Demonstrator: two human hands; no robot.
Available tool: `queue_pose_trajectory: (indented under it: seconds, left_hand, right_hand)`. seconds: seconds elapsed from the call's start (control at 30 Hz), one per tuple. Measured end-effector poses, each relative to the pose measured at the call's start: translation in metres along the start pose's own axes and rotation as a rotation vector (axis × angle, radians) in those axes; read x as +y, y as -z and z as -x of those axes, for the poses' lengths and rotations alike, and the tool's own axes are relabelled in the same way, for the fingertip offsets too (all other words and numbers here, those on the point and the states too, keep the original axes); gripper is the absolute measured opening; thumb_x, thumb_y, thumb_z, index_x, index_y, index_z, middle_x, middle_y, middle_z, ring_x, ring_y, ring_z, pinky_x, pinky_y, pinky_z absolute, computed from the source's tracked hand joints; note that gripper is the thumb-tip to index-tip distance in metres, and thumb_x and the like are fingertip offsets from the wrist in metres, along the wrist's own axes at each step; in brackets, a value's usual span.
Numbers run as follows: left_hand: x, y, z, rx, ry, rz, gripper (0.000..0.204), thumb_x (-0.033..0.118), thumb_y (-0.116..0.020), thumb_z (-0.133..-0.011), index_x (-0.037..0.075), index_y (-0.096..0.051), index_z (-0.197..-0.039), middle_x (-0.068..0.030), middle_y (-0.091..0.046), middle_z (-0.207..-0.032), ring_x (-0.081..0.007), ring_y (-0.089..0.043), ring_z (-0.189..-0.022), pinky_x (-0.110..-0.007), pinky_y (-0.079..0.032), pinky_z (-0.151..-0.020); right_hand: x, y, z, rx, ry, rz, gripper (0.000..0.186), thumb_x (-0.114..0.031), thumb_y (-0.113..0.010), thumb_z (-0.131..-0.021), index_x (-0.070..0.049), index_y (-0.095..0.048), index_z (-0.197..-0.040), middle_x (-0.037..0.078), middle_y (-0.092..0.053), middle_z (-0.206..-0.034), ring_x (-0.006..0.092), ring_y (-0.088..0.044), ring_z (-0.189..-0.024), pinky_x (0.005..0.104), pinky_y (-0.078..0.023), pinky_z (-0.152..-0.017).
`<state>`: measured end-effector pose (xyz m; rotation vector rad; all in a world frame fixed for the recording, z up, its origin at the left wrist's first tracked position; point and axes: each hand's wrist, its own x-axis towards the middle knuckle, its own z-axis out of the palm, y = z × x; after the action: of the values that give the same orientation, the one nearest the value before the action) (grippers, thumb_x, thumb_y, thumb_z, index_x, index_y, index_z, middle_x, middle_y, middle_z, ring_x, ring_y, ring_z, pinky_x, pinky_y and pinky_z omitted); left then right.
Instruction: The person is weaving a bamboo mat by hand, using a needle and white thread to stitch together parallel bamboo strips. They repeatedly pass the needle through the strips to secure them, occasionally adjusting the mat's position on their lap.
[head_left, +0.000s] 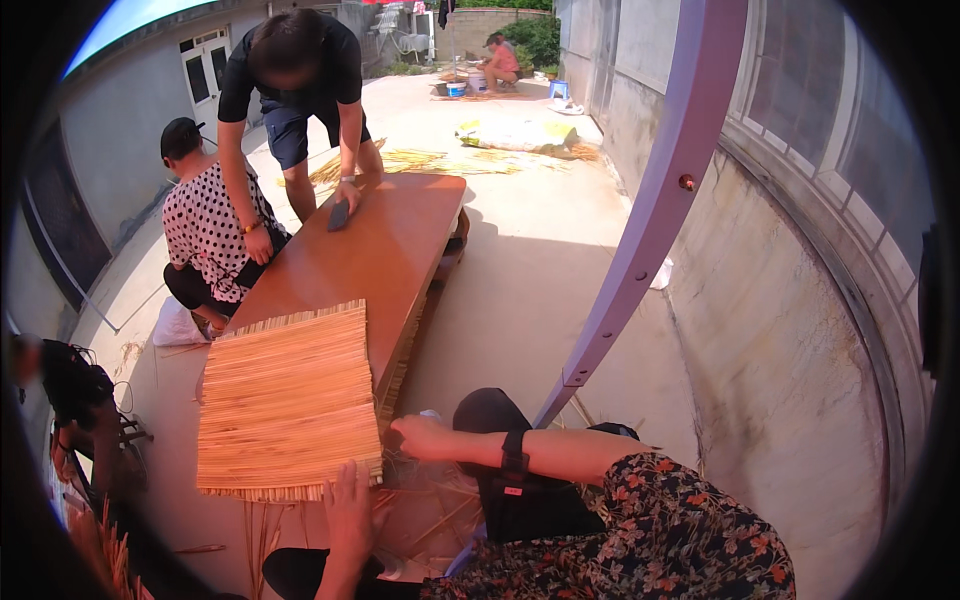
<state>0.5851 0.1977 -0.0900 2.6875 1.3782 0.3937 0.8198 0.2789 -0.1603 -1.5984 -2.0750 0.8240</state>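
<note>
A woven mat of pale straw strips (285, 400) lies on the near end of a long brown board (395, 230). My left hand (348, 500) is at the mat's lower right edge with its fingers extended and apart. My right hand (410, 432) is curled beside the mat's right edge; whatever is between its fingers is too small to make out. Loose straw stalks (440, 515) lie below the board around my hands.
A standing person (295, 70) presses a dark block on the board; another (210, 220) squats left. A third person (75, 400) is at lower left, one more (500, 65) far back. A purple post (640, 240) rises right beside a wall. Straw bundles (420, 160) lie behind.
</note>
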Motion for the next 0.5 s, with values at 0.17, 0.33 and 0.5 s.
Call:
queue_pose_trajectory:
  seconds: [0.17,0.33,0.5]
  left_hand:
    - [0.079,0.110,0.007,0.081,0.067,0.532,0.078,0.016,-0.081,-0.073,-0.001,-0.045,-0.140,-0.0208,-0.048,-0.143,-0.0357,-0.047,-0.133,-0.053,-0.035,-0.111]
    - [0.124,0.195,0.008,0.202,-0.229,1.031,0.064,0.013,-0.070,-0.086,-0.004,-0.044,-0.142,-0.0210,-0.055,-0.138,-0.0308,-0.051,-0.131,-0.047,-0.039,-0.109]
    - [0.123,0.244,0.023,0.180,-0.589,1.415,0.058,0.034,-0.055,-0.099,-0.003,-0.042,-0.142,-0.0280,-0.059,-0.128,-0.0480,-0.053,-0.124,-0.056,-0.031,-0.112]
  right_hand:
    - [-0.030,0.036,0.056,0.057,0.177,0.304,0.023,-0.011,-0.066,-0.080,-0.002,-0.062,-0.101,0.017,-0.064,-0.098,0.0366,-0.067,-0.091,0.0487,-0.054,-0.072]
    - [-0.030,0.061,0.061,0.205,0.192,0.635,0.020,-0.016,-0.067,-0.079,-0.005,-0.066,-0.095,0.018,-0.067,-0.097,0.0335,-0.069,-0.090,0.0489,-0.054,-0.072]
    - [-0.051,0.042,-0.005,-0.089,-0.081,0.432,0.023,-0.021,-0.066,-0.078,-0.001,-0.074,-0.088,0.019,-0.072,-0.091,0.0337,-0.071,-0.091,0.0478,-0.056,-0.073]
